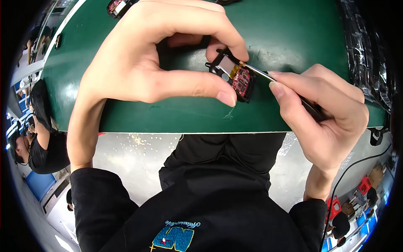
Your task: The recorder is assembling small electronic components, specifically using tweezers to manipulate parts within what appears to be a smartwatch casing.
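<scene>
My left hand (147,63) reaches in over the table and grips a small black device housing (244,97) between thumb and fingers. Its open side shows a red circuit board (242,82), a silver rectangular part (227,64), a small round grey disc and a strip of amber tape. In my right hand (325,105), thumb and fingers pinch a pair of slim metal tweezers (261,73). Their tip touches or nearly touches the housing's edge beside the amber tape, close to my left fingertip. Whether the tip holds anything is too small to tell.
The green tabletop (138,119) ends just in front of my body. Another opened device (119,7) lies at the far left, and a small black piece (58,41) near the left edge. Black shiny wrapping (365,46) lines the right side. A black cable (348,168) hangs at right. A person (42,147) sits at left.
</scene>
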Demonstrator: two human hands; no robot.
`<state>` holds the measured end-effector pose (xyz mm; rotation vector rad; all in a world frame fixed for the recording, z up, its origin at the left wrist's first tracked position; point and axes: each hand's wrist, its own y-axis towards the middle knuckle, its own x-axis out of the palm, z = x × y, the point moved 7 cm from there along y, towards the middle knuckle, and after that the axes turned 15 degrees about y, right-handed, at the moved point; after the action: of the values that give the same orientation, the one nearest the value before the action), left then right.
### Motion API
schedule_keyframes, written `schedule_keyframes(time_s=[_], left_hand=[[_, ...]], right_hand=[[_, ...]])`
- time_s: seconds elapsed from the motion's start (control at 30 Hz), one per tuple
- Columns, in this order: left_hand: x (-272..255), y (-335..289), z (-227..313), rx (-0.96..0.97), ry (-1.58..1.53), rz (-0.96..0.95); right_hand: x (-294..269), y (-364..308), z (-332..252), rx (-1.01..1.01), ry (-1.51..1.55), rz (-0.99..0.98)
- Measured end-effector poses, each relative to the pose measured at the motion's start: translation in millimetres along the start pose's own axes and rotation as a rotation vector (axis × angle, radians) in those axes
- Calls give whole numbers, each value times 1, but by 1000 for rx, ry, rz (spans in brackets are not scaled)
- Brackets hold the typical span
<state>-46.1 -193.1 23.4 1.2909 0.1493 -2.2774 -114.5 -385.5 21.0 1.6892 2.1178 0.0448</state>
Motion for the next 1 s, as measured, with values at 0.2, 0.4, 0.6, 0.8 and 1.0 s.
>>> schedule_keyframes(time_s=[0.2, 0.4, 0.6, 0.8, 1.0], left_hand=[[0, -2, 1, -1, 35, -4], [-2, 1, 5, 95, 71, 5], [0, 1, 6, 60, 71, -5], [1, 1, 4, 45, 37, 20], [1, -1, 3, 31, 42, 15]], right_hand=[[3, 1, 0, -11, -6, -9], [2, 0, -2, -39, -38, -3], [4, -3, -6, -80, -66, -3], [5, -2, -7, -85, -75, 9], [1, -4, -4, -123, -42, 11]])
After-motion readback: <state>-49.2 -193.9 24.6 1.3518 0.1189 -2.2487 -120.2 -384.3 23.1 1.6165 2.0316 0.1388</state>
